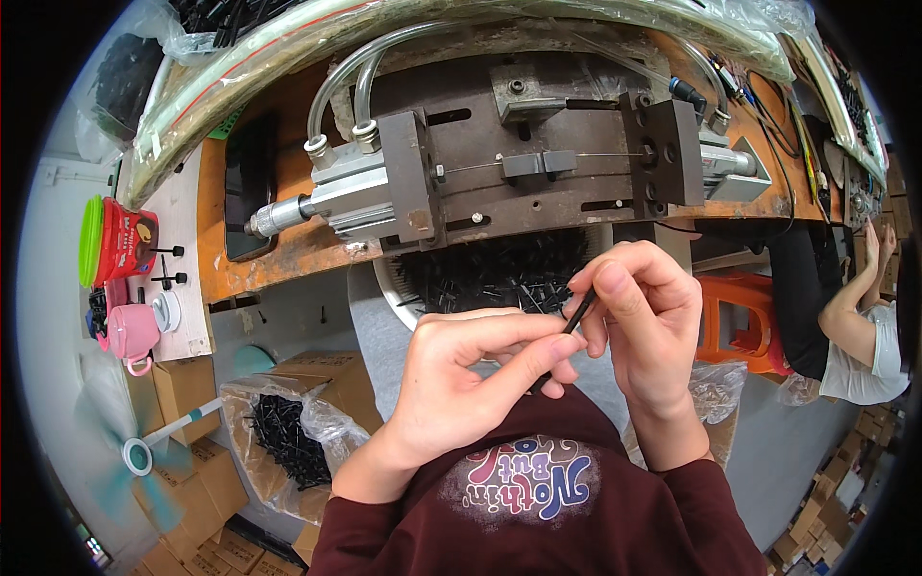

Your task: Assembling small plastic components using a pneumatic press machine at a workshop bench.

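Both hands are in front of my chest, closed on a slim black rod-shaped part (580, 313). My left hand (480, 370) pinches its lower end between thumb and fingers. Around its upper end are the thumb and fingertips of my right hand (642, 312). The part slants up to the right, and the fingers partly cover it. Just beyond my hands, a pale round basin (392, 288) holds a heap of small black parts (480, 274). Above it sits a dark metal fixture (567, 197), with a thin rod and two small grey blocks (540, 163) across its middle.
Air cylinders (351, 192) with clear hoses (360, 82) flank the fixture on the wooden bench (288, 259). A dark flat device (250, 187), red tub (130, 240) and pink cup (133, 331) lie left. Below are a fan (137, 457) and bagged black parts (288, 437); an orange stool (744, 322) and another person (864, 326) are right.
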Available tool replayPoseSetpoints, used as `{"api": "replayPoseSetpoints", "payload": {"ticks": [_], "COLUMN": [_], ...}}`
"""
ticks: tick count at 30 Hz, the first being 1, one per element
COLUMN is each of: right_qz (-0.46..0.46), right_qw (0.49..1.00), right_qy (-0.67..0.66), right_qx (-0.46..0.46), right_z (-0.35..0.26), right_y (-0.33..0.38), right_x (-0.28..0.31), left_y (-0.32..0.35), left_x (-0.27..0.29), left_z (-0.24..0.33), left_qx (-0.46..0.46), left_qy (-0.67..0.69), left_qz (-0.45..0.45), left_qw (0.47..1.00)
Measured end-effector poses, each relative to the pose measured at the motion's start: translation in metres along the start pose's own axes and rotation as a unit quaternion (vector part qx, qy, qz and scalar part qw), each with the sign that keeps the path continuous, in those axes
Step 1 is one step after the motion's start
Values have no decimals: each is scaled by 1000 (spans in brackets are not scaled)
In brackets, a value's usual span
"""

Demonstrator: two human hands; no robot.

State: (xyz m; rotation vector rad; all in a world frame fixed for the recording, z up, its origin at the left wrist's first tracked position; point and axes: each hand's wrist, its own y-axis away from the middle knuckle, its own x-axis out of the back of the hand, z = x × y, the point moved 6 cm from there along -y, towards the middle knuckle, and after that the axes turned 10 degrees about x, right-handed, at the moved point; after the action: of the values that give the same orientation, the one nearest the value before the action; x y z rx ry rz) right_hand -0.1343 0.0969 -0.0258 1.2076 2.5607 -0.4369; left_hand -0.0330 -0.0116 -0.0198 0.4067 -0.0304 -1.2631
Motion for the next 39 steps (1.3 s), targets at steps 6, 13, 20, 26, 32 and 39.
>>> {"api": "replayPoseSetpoints", "payload": {"ticks": [6,13,20,26,32,39], "right_qz": [-5,-29,-49,20,-31,-45], "right_qw": [998,999,982,993,993,916], "right_qy": [-35,-31,162,88,61,329], "right_qx": [-50,-34,90,77,101,227], "right_z": [1,-4,-20,-18,-30,-67], "right_y": [-4,-7,-5,-18,-31,-84], "right_x": [0,4,-8,9,-2,-12], "left_y": [0,2,4,13,21,9], "left_x": [0,-1,4,6,2,9], "left_z": [-5,-7,-11,23,46,47], "left_qx": [67,73,33,-156,-306,-325], "left_qy": [87,126,39,-91,-254,-305], "left_qz": [-36,-45,-9,39,83,170], "left_qw": [993,988,999,983,914,879]}}
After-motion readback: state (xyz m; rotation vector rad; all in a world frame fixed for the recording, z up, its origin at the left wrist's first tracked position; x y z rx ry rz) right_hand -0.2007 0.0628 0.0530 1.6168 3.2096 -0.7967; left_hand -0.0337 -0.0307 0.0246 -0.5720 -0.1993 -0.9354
